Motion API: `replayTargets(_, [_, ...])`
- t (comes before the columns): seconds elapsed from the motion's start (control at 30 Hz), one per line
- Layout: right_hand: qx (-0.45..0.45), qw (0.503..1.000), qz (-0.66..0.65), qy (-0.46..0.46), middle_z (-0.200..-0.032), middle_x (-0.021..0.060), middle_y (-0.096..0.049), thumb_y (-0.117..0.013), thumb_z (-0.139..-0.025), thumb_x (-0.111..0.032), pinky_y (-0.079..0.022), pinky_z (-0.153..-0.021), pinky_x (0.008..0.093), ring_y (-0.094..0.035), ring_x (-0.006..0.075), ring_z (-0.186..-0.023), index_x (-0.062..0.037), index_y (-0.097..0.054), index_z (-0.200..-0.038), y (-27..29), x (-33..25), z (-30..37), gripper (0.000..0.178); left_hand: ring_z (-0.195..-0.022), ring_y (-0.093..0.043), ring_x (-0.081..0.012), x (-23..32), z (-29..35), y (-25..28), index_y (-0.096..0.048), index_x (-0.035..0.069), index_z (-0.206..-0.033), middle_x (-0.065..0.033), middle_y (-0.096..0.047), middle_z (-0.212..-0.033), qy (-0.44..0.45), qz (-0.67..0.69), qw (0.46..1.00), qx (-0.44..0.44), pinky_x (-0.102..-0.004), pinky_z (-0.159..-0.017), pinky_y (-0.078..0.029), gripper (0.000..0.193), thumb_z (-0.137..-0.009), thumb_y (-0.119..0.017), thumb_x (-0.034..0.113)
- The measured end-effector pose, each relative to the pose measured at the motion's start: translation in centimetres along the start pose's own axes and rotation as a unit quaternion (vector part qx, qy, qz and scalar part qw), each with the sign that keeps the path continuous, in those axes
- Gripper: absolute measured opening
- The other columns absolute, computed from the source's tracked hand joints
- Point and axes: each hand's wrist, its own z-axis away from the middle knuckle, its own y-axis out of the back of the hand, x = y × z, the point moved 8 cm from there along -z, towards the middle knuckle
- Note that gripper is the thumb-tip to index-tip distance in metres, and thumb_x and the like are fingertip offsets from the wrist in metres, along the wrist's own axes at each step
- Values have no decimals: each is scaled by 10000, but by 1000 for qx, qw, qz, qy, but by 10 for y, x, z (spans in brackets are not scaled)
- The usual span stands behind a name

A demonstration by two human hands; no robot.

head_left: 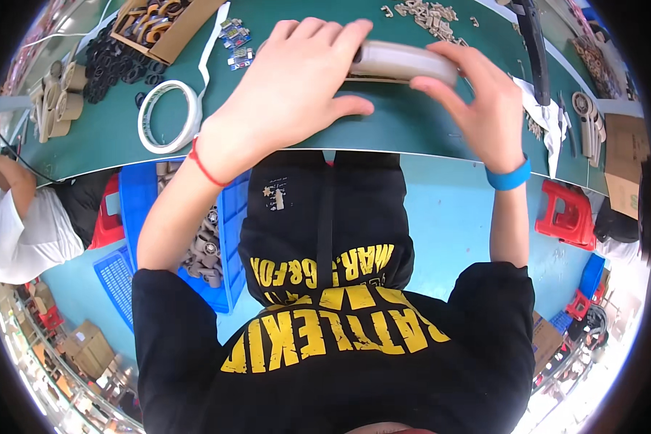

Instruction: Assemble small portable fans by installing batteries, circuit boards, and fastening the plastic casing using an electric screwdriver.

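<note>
- Left hand (296, 87): laid flat, palm down, over the left end of a beige oblong plastic part (405, 61); fingers spread and extended, thumb pointing right along the near side. It presses on the part rather than closing around it.
- Right hand (477, 101): curled around the right end of the beige part, fingers on the far side, thumb on the near side, gripping it.
- Beige part: on the green work table (398, 123), centre, just beyond the near table edge, held between both hands.
- Left wrist carries a red string bracelet (204, 166); right wrist carries a blue wristband (508, 177).
- Roll of white tape (170, 116): flat on the table, left of the left hand, apart from it.
- Cardboard box (166, 25) with brown parts: far left; a pile of black rings (116, 61) just beside it.
- Small beige pieces (430, 14): heaped at the far edge, beyond the held part.
- Blue crate (231, 246) holding grey-brown parts: under the table, near left.
- Red stool (568, 213): on the floor, right.
- Another person in a white sleeve (22, 231): far left edge.
</note>
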Motion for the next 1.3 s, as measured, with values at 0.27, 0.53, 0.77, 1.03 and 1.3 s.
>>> replayTargets(0.27, [81, 757, -501, -412, -694, 62, -585, -324, -1047, -482, -448, -554, 243, -553, 139, -569, 17, -578, -1086, 4, 59, 71, 561, -829, -644, -283, 81, 33, 25, -671, 74, -933, -82, -664, -917, -65, 290, 952, 67, -369, -778, -498, 287, -691, -815, 132])
replayTargets(0.53, [63, 580, -665, -467, -519, 27, -458, -167, -1041, -543, -316, -380, 242, -413, 138, -373, -39, -502, -968, -32, 27, 72, 609, -1081, -584, -394, 95, 53, -231, -612, 17, -1171, -220, -641, -1103, 42, 323, 945, -25, -457, -938, -451, 434, -938, -545, 378])
replayTargets(0.77, [87, 617, -647, -439, -484, 43, -452, -151, -1034, -558, -334, -371, 247, -414, 150, -347, -34, -511, -939, -24, 29, 56, 643, -1047, -588, -362, 224, 49, -192, -669, 20, -1041, -189, -672, -974, -152, 606, 698, -350, -446, -938, -453, 432, -907, -608, 427])
replayTargets(1.03, [14, 590, -686, -426, -566, 51, -533, -197, -1041, -529, -391, -408, 253, -474, 148, -408, -20, -578, -939, -43, 28, 60, 644, -1217, -516, -390, 101, 96, -152, -505, 27, -1325, -191, -448, -1422, -44, 459, 804, -375, -472, -1010, -423, 586, -961, -512, 485])
replayTargets(1.3, [-269, 816, -468, -205, -590, 81, -593, -528, -976, -285, -401, -408, 309, -559, 231, -452, -52, -631, -797, -28, -7, 34, 312, -1011, -650, -300, 60, 31, 72, -589, 15, -1189, -154, -676, -1103, -102, 286, 948, 93, -390, -798, -536, 538, -763, -790, 275])
